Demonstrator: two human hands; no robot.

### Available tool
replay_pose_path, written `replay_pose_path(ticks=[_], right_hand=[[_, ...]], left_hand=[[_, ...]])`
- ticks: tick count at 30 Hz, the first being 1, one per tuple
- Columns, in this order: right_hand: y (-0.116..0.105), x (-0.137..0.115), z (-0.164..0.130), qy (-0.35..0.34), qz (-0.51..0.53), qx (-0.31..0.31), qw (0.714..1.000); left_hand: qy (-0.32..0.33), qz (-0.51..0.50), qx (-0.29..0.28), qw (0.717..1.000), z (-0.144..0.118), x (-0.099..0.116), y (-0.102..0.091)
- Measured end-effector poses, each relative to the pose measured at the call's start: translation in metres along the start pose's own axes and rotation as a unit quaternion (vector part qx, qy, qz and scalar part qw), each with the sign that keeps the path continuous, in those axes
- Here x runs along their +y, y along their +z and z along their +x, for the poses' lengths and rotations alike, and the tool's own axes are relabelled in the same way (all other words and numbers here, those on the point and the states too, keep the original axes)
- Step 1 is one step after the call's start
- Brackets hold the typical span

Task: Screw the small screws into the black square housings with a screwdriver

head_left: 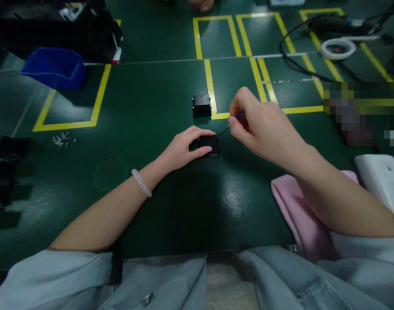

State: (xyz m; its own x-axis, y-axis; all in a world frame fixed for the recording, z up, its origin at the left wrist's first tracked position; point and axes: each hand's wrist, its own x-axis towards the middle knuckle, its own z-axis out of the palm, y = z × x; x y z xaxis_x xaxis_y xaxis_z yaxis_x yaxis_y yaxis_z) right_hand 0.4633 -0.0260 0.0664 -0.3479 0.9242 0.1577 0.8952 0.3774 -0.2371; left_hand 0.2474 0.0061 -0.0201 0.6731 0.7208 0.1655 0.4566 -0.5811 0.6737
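Observation:
My left hand lies closed around a small black box-shaped part on the green table, thumb on the near side and fingers along the far side. In my right hand is a screwdriver with a dark handle, gripped between thumb and bent fingers. Its thin shaft slants down to the left, and the tip meets the far right corner of the part or stops just beside it. A second black box-shaped part stands a little farther back. Several small silver screws lie loose in a pile at the left.
A blue bin stands at the back left by a large black object. Black parts line the left edge. At the right lie a pink cloth, a white device and a cable. Another person's hand shows at the far edge.

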Motion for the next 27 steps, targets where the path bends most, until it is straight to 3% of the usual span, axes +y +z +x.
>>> replay_pose_path(ticks=[8, 15, 27], right_hand=[[-0.003, -0.009, 0.018, -0.001, -0.089, 0.005, 0.996], [0.002, -0.008, 0.026, -0.042, -0.044, 0.011, 0.998], [0.002, -0.008, 0.024, -0.069, -0.068, 0.002, 0.995]], left_hand=[[0.008, -0.004, 0.0, 1.0, 0.001, -0.001, 0.0], [0.001, 0.006, -0.001, 1.0, 0.001, 0.001, 0.0], [0.013, 0.004, 0.003, 1.0, 0.001, -0.002, 0.001]])
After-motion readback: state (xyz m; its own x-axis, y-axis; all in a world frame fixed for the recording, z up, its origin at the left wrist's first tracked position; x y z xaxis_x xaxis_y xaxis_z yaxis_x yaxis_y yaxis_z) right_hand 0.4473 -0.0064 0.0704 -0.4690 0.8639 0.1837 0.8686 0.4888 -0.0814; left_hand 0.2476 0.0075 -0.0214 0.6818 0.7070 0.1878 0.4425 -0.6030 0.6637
